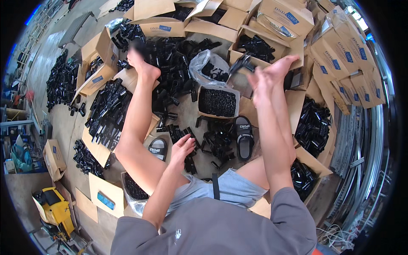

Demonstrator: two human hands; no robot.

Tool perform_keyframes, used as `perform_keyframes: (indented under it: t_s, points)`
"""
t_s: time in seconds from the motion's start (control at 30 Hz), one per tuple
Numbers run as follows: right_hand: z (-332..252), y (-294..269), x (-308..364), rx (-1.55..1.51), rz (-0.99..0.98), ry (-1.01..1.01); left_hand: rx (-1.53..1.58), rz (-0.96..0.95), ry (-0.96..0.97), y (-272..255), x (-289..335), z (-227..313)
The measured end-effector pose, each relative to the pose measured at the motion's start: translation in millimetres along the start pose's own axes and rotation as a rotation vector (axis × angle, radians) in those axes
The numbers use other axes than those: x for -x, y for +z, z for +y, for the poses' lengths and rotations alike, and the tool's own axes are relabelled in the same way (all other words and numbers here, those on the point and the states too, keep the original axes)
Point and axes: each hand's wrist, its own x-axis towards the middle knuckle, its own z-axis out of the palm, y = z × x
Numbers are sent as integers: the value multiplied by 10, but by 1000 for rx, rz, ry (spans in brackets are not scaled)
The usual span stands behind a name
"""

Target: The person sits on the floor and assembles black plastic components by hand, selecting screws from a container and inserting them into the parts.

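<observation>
My left hand (182,149) hangs above my lap near the left slipper, with its fingers loosely extended and nothing visible in them. Under its fingertips lie black plastic parts (180,134) on the floor. My right hand (261,85) reaches forward over my right shin, its fingers smeared by motion. Just off those fingertips is a blurred black part (242,63), beside an open carton (278,53) of similar black pieces; whether the fingers touch it I cannot tell. Between my legs sit a small box (218,115) full of little black pieces and a clear plastic bag (202,63) with more.
Heaps of black tubular parts (110,108) lie on flattened cardboard to the left. Cartons (344,55) are stacked at right, beside long metal profiles (361,170). Black slippers (244,138) rest on the floor. A phone (106,200) lies on cardboard near a yellow machine (58,208).
</observation>
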Motion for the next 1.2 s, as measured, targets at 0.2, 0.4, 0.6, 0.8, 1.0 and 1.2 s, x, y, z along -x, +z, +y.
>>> perform_keyframes:
  t_s: [0.2, 0.4, 0.6, 0.8, 1.0, 1.2]
  points:
    - [660, -233, -133, 258, 56, -76, -74, 84, -12, -188, -163, -45]
    - [1736, -676, 847, 833, -397, 36, -787, 415, 149, -188, -454, -197]
    - [1758, -683, 1556, 1574, -414, -366, -1141, 276, 429, 308, -774, -166]
    - [1724, -595, 1710, 1633, -497, -389, -1363, 378, 431, 482, -1461, -145]
    - [1939, -399, 1584, 1726, -631, -316, -1248, 355, 203, 183, -1609, -231]
    - [2115, -357, 1531, 1741, -458, -208, 234, -60, -295, -256, -1237, -342]
